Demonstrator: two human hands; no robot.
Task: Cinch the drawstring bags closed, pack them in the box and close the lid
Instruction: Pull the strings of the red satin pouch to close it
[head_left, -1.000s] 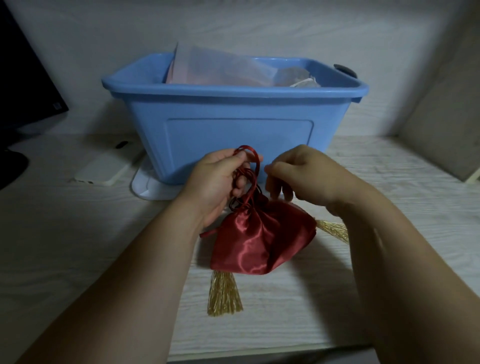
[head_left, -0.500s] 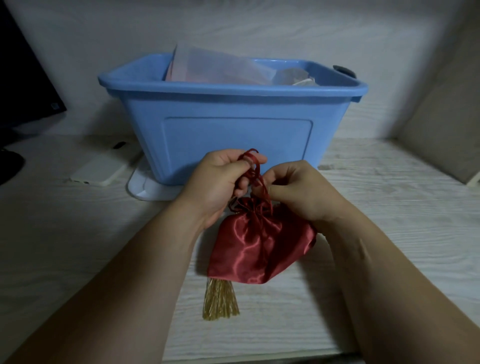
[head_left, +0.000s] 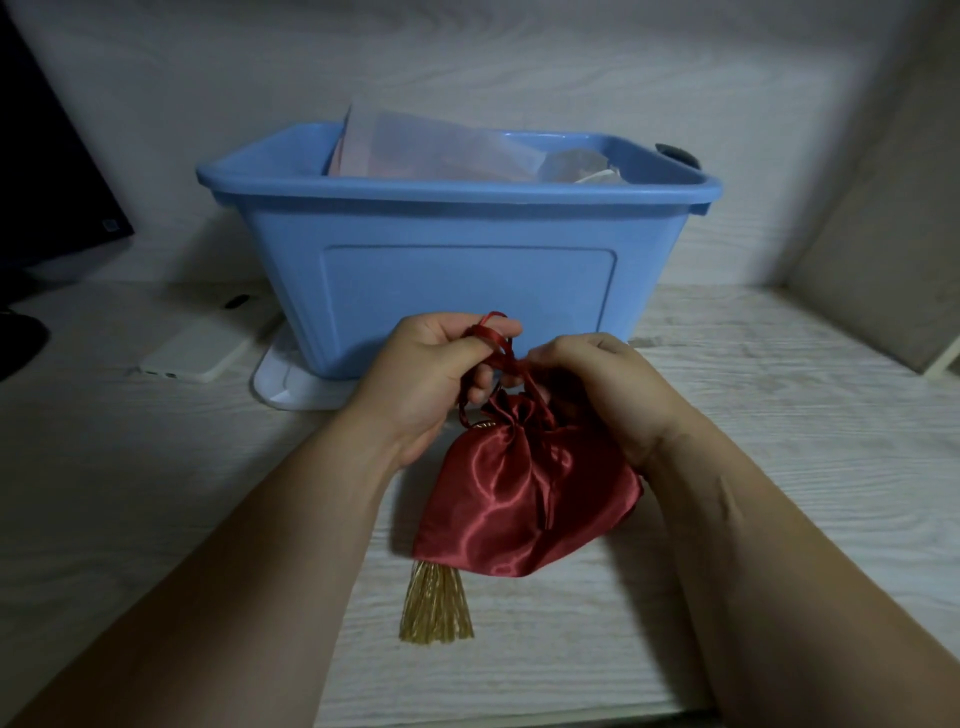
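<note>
Red satin bag (head_left: 509, 499) before blue box (head_left: 467, 291); left hand (head_left: 421, 384) grips drawstring (head_left: 493, 338), right hand (head_left: 608, 395) holds bag neck.

No readable text, sticker (head_left: 109, 226) on dark monitor (head_left: 52, 171), perhaps printed, blurred

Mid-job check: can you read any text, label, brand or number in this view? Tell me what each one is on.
No text is readable.
Sticker on the monitor: a small bluish square, too small and blurred to read.
Box: no print visible.
Bag: no print visible.
Phone: no print visible.
</note>
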